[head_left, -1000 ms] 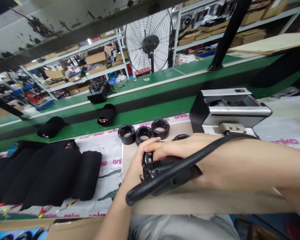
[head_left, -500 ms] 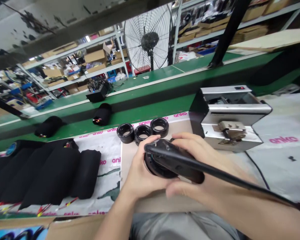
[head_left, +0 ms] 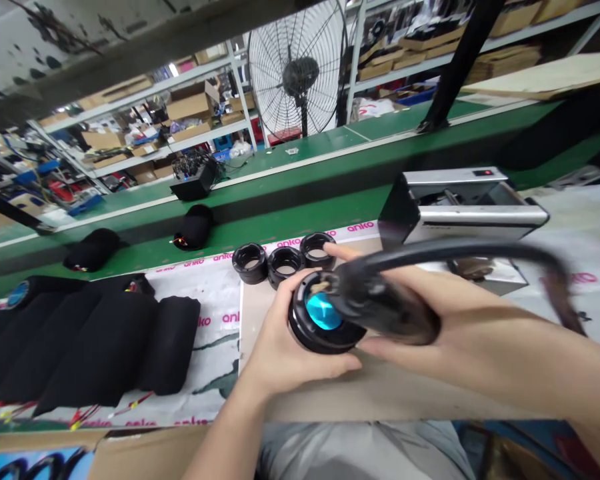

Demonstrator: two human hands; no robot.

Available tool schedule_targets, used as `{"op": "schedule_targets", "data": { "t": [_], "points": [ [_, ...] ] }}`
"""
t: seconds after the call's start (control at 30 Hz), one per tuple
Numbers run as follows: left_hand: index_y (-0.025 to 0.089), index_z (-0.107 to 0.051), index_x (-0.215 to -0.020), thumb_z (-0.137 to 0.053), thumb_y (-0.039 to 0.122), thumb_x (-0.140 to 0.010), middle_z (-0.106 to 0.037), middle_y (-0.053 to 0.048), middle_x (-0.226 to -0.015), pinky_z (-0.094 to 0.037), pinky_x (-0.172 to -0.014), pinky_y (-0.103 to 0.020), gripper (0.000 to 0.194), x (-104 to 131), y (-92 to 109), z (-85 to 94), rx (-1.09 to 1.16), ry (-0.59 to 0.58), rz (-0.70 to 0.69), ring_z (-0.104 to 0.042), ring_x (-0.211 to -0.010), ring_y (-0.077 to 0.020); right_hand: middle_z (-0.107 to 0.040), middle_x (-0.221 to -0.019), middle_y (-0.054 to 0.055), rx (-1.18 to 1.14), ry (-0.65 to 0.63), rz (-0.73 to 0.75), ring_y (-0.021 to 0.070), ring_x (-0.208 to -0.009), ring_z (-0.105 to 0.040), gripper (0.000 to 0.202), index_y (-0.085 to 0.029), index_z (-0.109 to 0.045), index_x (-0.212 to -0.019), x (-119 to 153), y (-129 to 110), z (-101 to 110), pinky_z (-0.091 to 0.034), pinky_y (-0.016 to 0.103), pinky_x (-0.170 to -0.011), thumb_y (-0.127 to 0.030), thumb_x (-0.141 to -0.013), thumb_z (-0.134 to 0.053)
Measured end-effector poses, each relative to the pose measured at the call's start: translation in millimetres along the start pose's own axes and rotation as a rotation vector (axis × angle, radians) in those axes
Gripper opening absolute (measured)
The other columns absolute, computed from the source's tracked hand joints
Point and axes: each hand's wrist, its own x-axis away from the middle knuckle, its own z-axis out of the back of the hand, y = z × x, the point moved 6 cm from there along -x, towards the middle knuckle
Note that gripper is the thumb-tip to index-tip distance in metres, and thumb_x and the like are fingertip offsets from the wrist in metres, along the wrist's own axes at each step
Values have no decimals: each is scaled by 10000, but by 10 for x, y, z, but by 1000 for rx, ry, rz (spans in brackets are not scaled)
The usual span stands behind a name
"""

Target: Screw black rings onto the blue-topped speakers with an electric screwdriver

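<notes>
My left hand (head_left: 290, 340) is wrapped round a black round housing (head_left: 313, 341), its thumb along the near side. Inside the housing's rim lies a shiny blue disc (head_left: 324, 311). A black corded hand tool (head_left: 390, 307), blurred, tilts over the right part of the housing. My right hand (head_left: 450, 313) is closed round this tool, with the forefinger stretched forward; the tool's working tip is hidden. From its top a thick black cable (head_left: 460, 250) arcs to the right. Just beyond the hands stand three black rings (head_left: 286, 265) on a beige board (head_left: 260, 313).
Several black fabric-covered cylinders (head_left: 100, 340) with coloured wires lie at left. A silver metal machine (head_left: 475, 207) stands at right behind my right hand. Two black bundles (head_left: 194, 227) rest on the green bench (head_left: 280, 200), and a large fan (head_left: 300, 73) stands beyond.
The tool has lifted and swung right in my right hand, uncovering the blue disc. The cable now arcs higher. My left hand still holds the housing in about the same place.
</notes>
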Motion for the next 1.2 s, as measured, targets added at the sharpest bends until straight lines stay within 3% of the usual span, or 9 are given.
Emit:
{"op": "schedule_targets", "data": {
  "t": [0.17, 0.3, 0.47, 0.53, 0.63, 0.7, 0.9, 1.07, 1.2],
  "points": [
    [242, -564, -1382, -1053, 159, -497, -793, -54, -1314, -629, -1071, -403, 1014, -12, 21, 12, -60, 33, -37, -767, -1220, -283, -740, -1191, -14, -193, 66, -172, 328, -1080, -698, 848, -392, -663, -1357, 59, 128, -28, -622, 369, -888, -515, -565, -938],
    [252, -559, -1374, -1035, 163, -551, -737, -59, -1432, -582, -1156, -418, 955, -41, 48, -12, -24, 24, -43, -719, -1312, -281, -741, -1088, -33, -229, 54, -261, 284, -1000, -683, 637, -365, -709, -1178, 59, 77, -117, -598, 370, -930, -464, -578, -900],
    [221, -593, -1341, -1056, 198, -515, -717, -89, -1464, -551, -1191, -471, 947, -50, 49, -6, 13, 23, -49, -679, -1366, -327, -624, -645, -76, -200, 16, 22, 203, -542, -573, 657, -417, -701, -1240, -76, -78, -55, -559, 290, -523, -492, -621, -907],
    [235, -605, -1324, -1064, 168, -479, -738, -66, -1433, -569, -1165, -438, 963, -35, 14, 18, 1, 45, -23, -701, -1335, -307, -696, -749, -78, -99, -41, 83, 214, -589, -640, 735, -473, -675, -1324, -126, -58, -26, -557, 284, -506, -513, -634, -923],
    [288, -595, -1347, -1064, 112, -447, -770, -5, -1373, -601, -1103, -363, 1030, -7, -26, 45, -14, 60, 0, -737, -1275, -252, -756, -1172, -68, -127, -47, 100, 289, -1029, -752, 864, -481, -675, -1351, -163, 7, 34, -670, 331, -765, -564, -550, -988],
    [321, -583, -1363, -1057, 73, -441, -770, 25, -1374, -604, -1086, -318, 1066, -2, -15, 39, -6, 45, -21, -742, -1269, -221, -755, -1179, -50, -191, 27, 76, 318, -1104, -735, 874, -437, -711, -1285, -149, 45, 63, -683, 354, -818, -583, -479, -1016],
    [315, -558, -1362, -1008, 1, -541, -708, 24, -1490, -523, -1220, -333, 987, -36, 80, -22, 70, -29, -73, -654, -1408, -203, -701, -753, -37, -237, 122, -20, 260, -655, -628, 415, -320, -681, -810, -57, 27, -73, -674, 445, -804, -445, -514, -944],
    [301, -544, -1366, -1029, 41, -517, -703, 6, -1491, -552, -1190, -350, 1012, -7, 15, -2, 65, 15, -2, -674, -1384, -215, -685, -694, -31, -192, 90, 22, 258, -615, -613, 364, -322, -670, -874, -115, -47, -49, -523, 356, -540, -427, -583, -862],
    [302, -550, -1352, -1008, 26, -552, -699, -7, -1488, -522, -1227, -400, 961, 17, -8, -10, 133, 2, 16, -656, -1404, -239, -669, -634, -11, -41, 36, -91, 277, -567, -604, 283, -319, -649, -745, -102, 7, -86, -474, 381, -477, -504, -620, -823]
  ]
}}
